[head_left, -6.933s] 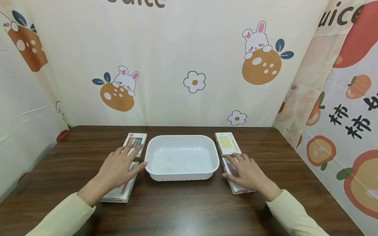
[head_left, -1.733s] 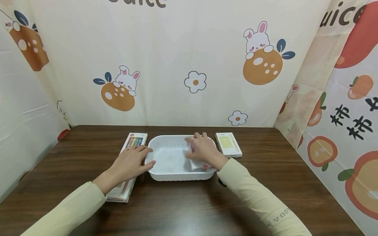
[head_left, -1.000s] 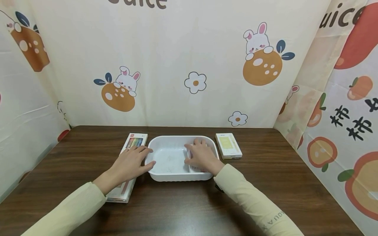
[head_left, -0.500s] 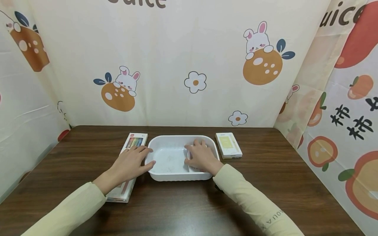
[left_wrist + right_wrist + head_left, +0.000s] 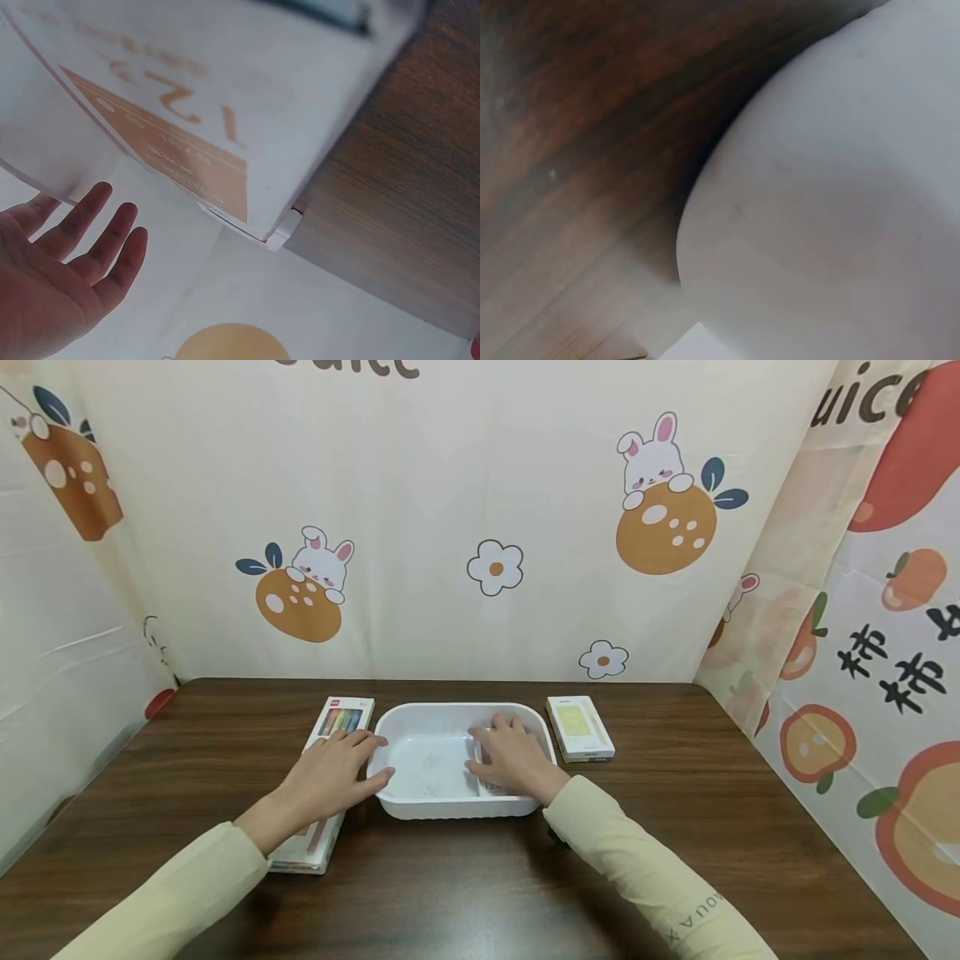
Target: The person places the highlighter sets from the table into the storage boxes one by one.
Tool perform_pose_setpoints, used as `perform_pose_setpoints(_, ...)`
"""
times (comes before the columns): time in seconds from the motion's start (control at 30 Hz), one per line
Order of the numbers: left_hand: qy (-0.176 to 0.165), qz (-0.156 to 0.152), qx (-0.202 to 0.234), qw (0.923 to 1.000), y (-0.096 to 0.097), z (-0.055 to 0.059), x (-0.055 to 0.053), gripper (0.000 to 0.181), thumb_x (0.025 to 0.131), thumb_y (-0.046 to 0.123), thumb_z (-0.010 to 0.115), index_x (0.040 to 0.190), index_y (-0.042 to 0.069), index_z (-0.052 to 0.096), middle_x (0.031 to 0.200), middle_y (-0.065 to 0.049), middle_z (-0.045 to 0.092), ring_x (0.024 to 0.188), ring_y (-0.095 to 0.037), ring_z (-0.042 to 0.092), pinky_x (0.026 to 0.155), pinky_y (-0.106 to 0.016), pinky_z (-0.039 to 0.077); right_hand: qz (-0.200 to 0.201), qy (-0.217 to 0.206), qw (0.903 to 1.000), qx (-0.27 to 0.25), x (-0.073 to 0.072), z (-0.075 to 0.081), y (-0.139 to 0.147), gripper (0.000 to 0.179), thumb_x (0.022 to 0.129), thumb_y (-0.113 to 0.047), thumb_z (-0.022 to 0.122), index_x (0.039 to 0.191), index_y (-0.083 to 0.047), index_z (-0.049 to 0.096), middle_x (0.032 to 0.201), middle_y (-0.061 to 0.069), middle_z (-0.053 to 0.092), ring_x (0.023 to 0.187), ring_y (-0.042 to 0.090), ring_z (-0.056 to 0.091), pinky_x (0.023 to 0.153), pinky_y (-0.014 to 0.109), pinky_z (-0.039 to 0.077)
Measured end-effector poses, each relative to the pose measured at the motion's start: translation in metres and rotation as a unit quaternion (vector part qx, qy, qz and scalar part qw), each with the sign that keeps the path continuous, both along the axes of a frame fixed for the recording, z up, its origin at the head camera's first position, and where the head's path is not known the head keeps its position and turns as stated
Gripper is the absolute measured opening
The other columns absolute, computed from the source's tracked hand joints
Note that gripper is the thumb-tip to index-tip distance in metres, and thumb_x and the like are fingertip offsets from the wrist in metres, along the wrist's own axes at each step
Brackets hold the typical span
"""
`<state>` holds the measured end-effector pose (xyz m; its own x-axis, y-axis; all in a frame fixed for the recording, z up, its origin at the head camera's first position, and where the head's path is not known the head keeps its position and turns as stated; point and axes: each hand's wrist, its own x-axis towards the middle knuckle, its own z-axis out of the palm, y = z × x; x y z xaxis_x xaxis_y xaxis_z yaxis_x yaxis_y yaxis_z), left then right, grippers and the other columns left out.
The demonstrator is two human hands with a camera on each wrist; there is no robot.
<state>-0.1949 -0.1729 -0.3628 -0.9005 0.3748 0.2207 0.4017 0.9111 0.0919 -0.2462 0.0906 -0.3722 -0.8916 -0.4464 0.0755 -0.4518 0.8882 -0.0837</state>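
Observation:
A white plastic tub (image 5: 420,810) stands mid-table. My right hand (image 5: 513,760) rests inside its right half, fingers spread over a flat box (image 5: 491,789) marked "12", largely hidden beneath the palm. My left hand (image 5: 330,777) hovers at the tub's left rim, fingers loosely extended, holding nothing. Under it, two flat boxes lie end to end: the far box (image 5: 345,718) pictures coloured pens, and the near box (image 5: 307,852) is partly covered. The left wrist view shows the relaxed left hand (image 5: 67,270) beside a white box (image 5: 247,97) marked "12". No right hand appears in the right wrist view.
A white box with a yellow-green panel (image 5: 581,731) lies right of the tub. The dark wooden table (image 5: 480,893) ends against a printed cloth backdrop (image 5: 420,610). In the right wrist view, the tub's outer wall (image 5: 817,210) fills much of the picture.
Earlier, the right hand moved the box from the table's right side into the tub and lowered it. The left hand shifted slightly right. Over the last second both hands have barely moved.

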Motion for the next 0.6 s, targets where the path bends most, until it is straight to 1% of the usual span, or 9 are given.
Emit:
perform_pose_setpoints(0.2, 0.003, 0.0, -0.002, 1.0, 0.0, 0.0, 0.0, 0.051, 0.086, 0.05, 0.05, 0.118, 0.012, 0.059, 0.119, -0.012, 0.059, 0.109, -0.032, 0.054, 0.086, -0.051, 0.043, 0.001, 0.008, 0.9999, -0.006, 0.001, 0.002, 0.002, 0.054, 0.082, -0.049, 0.059, 0.127, -0.021, 0.054, 0.119, 0.013, 0.052, 0.107, 0.036, 0.048, 0.076, 0.047, 0.048)
perform_pose_setpoints(0.3, 0.004, 0.0, -0.002, 1.0, 0.001, 0.0, 0.0, 0.051, 0.086, 0.049, 0.051, 0.118, 0.012, 0.059, 0.119, -0.012, 0.059, 0.109, -0.032, 0.054, 0.085, -0.051, 0.043, -0.001, 0.01, 0.9999, 0.001, 0.001, 0.003, 0.002, 0.055, 0.082, -0.049, 0.058, 0.128, -0.021, 0.053, 0.122, 0.014, 0.051, 0.11, 0.038, 0.048, 0.077, 0.049, 0.048)
perform_pose_setpoints(0.43, 0.0, 0.001, -0.002, 1.0, 0.001, 0.0, 0.0, 0.051, 0.086, 0.05, 0.05, 0.119, 0.011, 0.058, 0.12, -0.012, 0.059, 0.11, -0.032, 0.054, 0.086, -0.052, 0.043, -0.001, 0.012, 0.9999, 0.002, 0.001, 0.005, 0.002, 0.055, 0.082, -0.05, 0.058, 0.128, -0.02, 0.052, 0.125, 0.015, 0.05, 0.114, 0.041, 0.046, 0.082, 0.051, 0.047)
perform_pose_setpoints(0.6, -0.003, 0.002, -0.001, 1.0, 0.001, 0.0, 0.0, 0.051, 0.086, 0.05, 0.05, 0.119, 0.011, 0.058, 0.12, -0.013, 0.059, 0.11, -0.033, 0.053, 0.087, -0.052, 0.042, 0.005, 0.014, 0.9999, 0.002, 0.003, 0.012, 0.002, 0.056, 0.082, -0.047, 0.06, 0.129, -0.018, 0.051, 0.126, 0.014, 0.051, 0.117, 0.038, 0.046, 0.094, 0.049, 0.04)
